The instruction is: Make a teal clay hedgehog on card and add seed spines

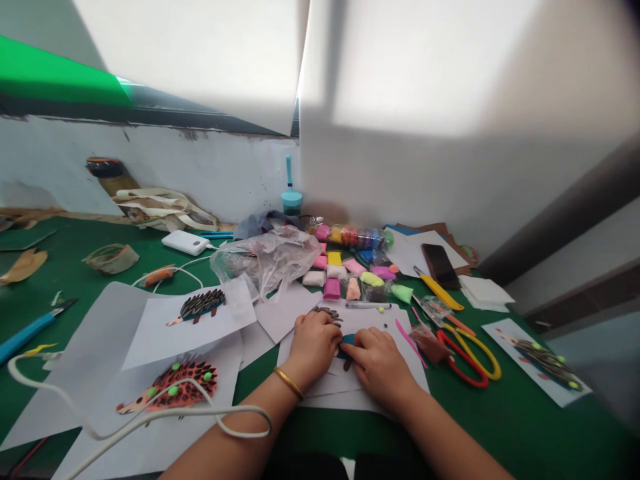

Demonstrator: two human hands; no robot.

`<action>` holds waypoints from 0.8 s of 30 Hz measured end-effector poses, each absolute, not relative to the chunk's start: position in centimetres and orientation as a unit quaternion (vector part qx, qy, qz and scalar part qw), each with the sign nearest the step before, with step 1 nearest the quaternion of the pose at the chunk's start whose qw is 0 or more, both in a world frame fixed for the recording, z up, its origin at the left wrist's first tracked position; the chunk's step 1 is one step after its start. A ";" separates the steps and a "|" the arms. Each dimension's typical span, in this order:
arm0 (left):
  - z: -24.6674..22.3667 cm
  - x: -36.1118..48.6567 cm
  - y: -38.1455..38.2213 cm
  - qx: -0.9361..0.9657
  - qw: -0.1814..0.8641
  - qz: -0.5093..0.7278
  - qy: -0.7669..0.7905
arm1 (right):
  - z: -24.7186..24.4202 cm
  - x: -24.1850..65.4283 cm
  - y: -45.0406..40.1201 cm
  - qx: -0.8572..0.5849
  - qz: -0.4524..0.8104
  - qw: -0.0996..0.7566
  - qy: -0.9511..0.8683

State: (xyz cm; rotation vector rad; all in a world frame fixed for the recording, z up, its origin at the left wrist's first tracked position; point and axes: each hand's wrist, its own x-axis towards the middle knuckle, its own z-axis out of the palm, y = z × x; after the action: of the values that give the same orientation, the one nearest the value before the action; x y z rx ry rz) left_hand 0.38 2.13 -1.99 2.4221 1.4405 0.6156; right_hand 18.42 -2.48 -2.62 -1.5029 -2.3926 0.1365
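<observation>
Both hands rest on a white sheet (367, 398) in front of me, over a partly hidden hedgehog figure with a dark blue clay body (350, 343). Dark seed-like pieces (330, 313) stand behind my left hand (316, 343). Its fingers are bent and pressed together at the left side of the blue clay; whether they pinch anything is hidden. My right hand (377, 363) touches the clay's right side, fingers curled and thumb pointing left, with no held item visible. A brown clay foot (347, 365) shows between the hands.
Coloured clay packets (332, 288), a plastic bag (270, 257) and a pen (369, 305) lie beyond the sheet. Right are scissors (463, 360), a yellow cutter (440, 290), a phone (440, 265) and a hedgehog card (537, 360). Left are hedgehog pictures (183, 387) and a white cable (165, 412).
</observation>
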 end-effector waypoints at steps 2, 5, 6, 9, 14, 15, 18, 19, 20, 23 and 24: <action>-2.1 0.3 2.2 0.834 0.131 0.210 0.494 | -2.7 18.6 -2.4 -0.527 0.045 0.177 -0.830; -2.3 0.3 2.2 0.833 0.135 0.210 0.493 | -2.8 18.9 -2.3 -0.536 0.034 0.200 -0.819; -2.3 0.3 2.1 0.833 0.134 0.211 0.494 | -2.9 19.0 -2.3 -0.536 0.031 0.201 -0.819; -2.3 0.3 2.1 0.833 0.130 0.209 0.497 | -3.0 18.9 -2.2 -0.531 0.026 0.191 -0.825; -2.2 0.3 2.1 0.835 0.126 0.204 0.495 | -3.0 18.6 -2.3 -0.527 0.007 0.173 -0.832; -2.2 0.3 2.1 0.836 0.125 0.204 0.494 | -3.0 18.5 -2.3 -0.526 0.002 0.169 -0.833; -2.2 0.3 2.0 0.838 0.123 0.206 0.491 | -3.0 18.4 -2.4 -0.522 -0.012 0.161 -0.837; -2.2 0.3 2.0 0.838 0.123 0.208 0.490 | -3.0 18.4 -2.4 -0.521 -0.014 0.160 -0.838; -2.2 0.3 2.0 0.838 0.123 0.209 0.489 | -3.0 18.4 -2.3 -0.520 -0.015 0.161 -0.839; -2.3 0.3 2.0 0.836 0.124 0.213 0.490 | -3.0 18.5 -2.3 -0.521 -0.006 0.174 -0.835; -2.3 0.3 2.0 0.835 0.125 0.214 0.491 | -3.0 18.6 -2.3 -0.524 -0.001 0.183 -0.832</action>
State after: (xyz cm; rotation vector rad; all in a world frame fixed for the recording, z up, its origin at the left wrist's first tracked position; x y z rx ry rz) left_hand 0.25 2.04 -2.34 2.4339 1.4303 0.6243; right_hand 18.61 -2.26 -2.98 -1.4799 -2.3468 -0.0019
